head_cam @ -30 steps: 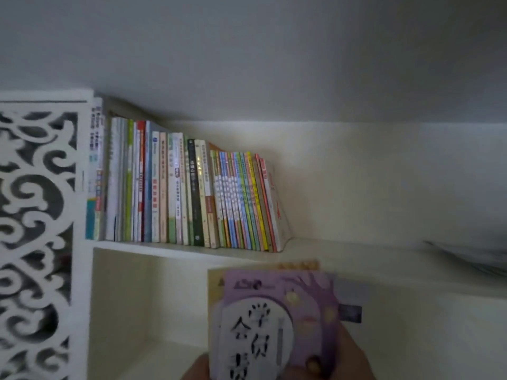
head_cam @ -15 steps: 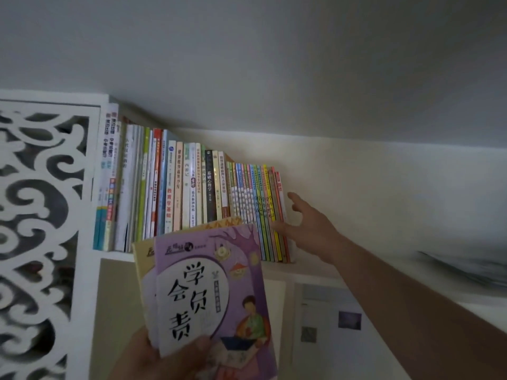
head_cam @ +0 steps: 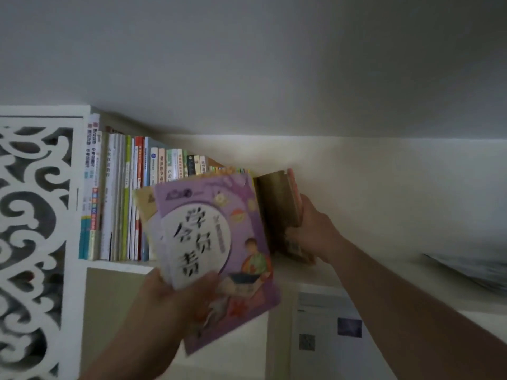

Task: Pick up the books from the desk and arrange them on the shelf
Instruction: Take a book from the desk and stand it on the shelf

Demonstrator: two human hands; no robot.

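My left hand [head_cam: 175, 294] grips a purple book [head_cam: 219, 242] by its lower edge, with a yellow book [head_cam: 144, 204] behind it, raised in front of the shelf. A row of upright books [head_cam: 123, 198] stands on the white shelf [head_cam: 118, 266]. My right hand [head_cam: 310, 231] reaches to the right end of the row and holds the last few books [head_cam: 279, 207], pulling them to the right so a gap opens beside the purple book.
A white carved fretwork panel [head_cam: 33, 229] closes the shelf on the left. Papers [head_cam: 472, 270] lie flat at the far right of the shelf. Below it hangs a white sheet with printed squares [head_cam: 329, 333]. The ceiling sits close above.
My left hand has lifted the purple and yellow books up in front of the row. My right hand came up, reached the row's end and took hold of the last books, tipping them right.
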